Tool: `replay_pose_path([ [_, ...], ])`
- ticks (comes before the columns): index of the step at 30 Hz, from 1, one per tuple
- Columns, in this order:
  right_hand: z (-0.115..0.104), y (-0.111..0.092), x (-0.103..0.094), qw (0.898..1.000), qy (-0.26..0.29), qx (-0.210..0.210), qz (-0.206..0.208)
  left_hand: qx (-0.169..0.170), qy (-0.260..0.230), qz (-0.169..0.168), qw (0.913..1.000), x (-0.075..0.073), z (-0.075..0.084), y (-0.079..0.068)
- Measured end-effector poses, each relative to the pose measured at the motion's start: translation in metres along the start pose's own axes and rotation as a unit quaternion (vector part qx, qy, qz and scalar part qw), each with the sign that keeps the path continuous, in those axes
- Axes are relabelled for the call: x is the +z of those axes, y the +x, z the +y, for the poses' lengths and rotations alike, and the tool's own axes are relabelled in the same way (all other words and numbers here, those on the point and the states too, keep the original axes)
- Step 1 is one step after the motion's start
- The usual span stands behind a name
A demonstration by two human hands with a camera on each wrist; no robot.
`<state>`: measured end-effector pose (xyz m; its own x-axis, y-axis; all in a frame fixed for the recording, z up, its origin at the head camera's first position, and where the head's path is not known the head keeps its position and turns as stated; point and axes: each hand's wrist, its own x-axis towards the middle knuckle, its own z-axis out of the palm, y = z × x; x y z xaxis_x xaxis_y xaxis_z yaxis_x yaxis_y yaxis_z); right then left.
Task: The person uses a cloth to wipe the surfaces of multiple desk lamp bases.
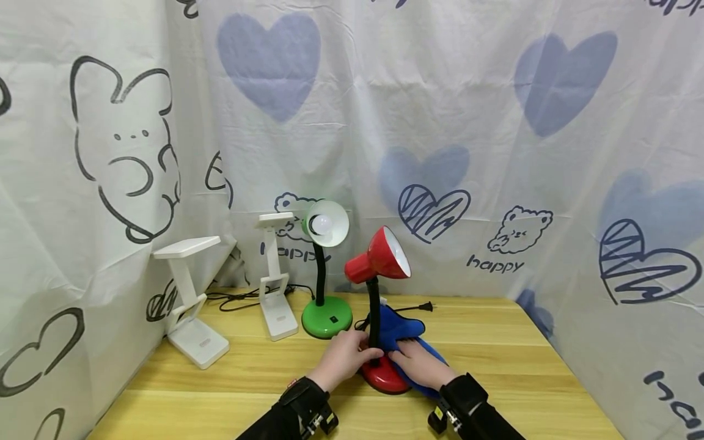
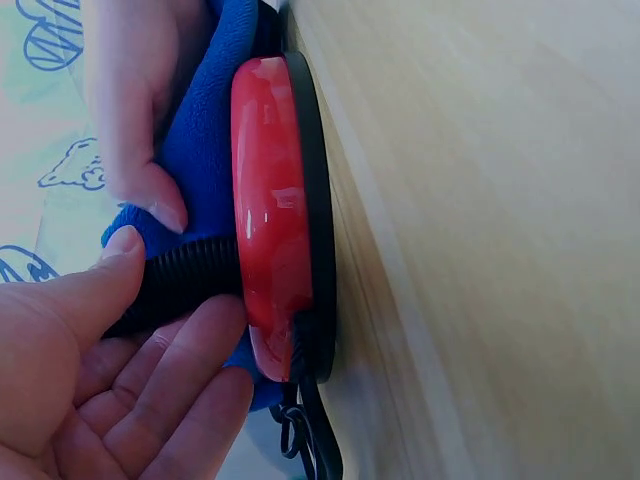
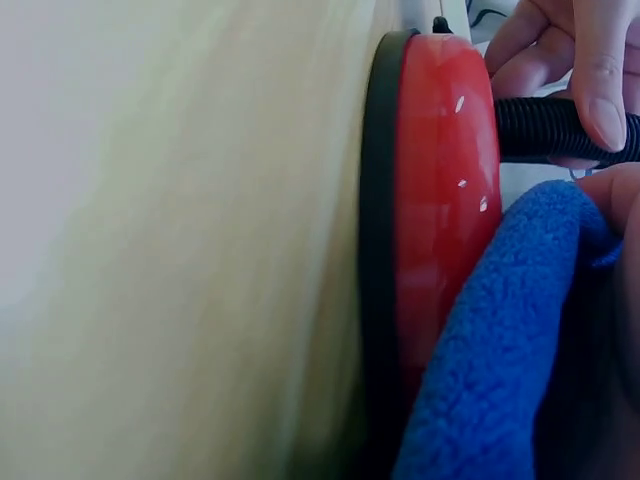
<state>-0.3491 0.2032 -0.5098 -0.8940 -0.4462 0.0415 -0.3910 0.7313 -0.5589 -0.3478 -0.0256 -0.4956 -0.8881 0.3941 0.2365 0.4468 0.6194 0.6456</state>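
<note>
A red desk lamp (image 1: 383, 377) with a black ribbed neck (image 2: 190, 282) stands upright on the wooden table. My left hand (image 1: 342, 357) holds that neck just above the base, thumb on one side and fingers on the other. A blue cloth (image 1: 397, 327) lies against the lamp's right side and drapes behind its neck. My right hand (image 1: 423, 364) holds the cloth at the base. In the right wrist view the fuzzy cloth touches the red base (image 3: 445, 190), and much of the right hand is out of frame.
A green desk lamp (image 1: 327, 318) stands just behind on the left. Two white folding lamps (image 1: 279, 318) stand farther left, with black cables (image 1: 233, 297) near them. A black plug (image 1: 426, 307) lies behind the cloth. Printed curtains (image 1: 352, 122) enclose the table (image 1: 511, 366).
</note>
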Motion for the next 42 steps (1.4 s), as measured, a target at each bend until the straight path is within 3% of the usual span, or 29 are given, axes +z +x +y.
replay_pose_path([
  [6,0.004,-0.022,-0.004,1.000,0.025,0.014,-0.009,-0.005,-0.012,-0.001,0.9999,0.001,0.000,0.000],
  [15,0.000,-0.064,-0.008,0.999,-0.006,0.005,-0.037,-0.008,-0.007,0.005,0.9999,0.002,0.000,0.000],
  [21,-0.013,-0.077,-0.012,0.997,-0.034,-0.012,-0.061,-0.006,-0.004,0.007,1.0000,0.002,-0.001,0.000],
  [26,-0.027,-0.078,-0.004,0.994,-0.071,-0.050,-0.073,-0.004,0.009,0.007,0.9999,0.002,-0.001,0.001],
  [29,-0.036,-0.075,0.003,0.991,-0.096,-0.050,-0.073,-0.001,0.015,0.010,0.9998,0.002,-0.001,0.001],
  [37,-0.046,-0.059,0.019,0.985,-0.165,-0.046,0.007,0.002,0.029,0.010,0.9995,0.003,-0.002,0.001],
  [42,-0.039,-0.042,0.019,0.983,-0.173,-0.041,0.038,0.005,0.036,0.012,0.9993,0.004,-0.003,0.001],
])
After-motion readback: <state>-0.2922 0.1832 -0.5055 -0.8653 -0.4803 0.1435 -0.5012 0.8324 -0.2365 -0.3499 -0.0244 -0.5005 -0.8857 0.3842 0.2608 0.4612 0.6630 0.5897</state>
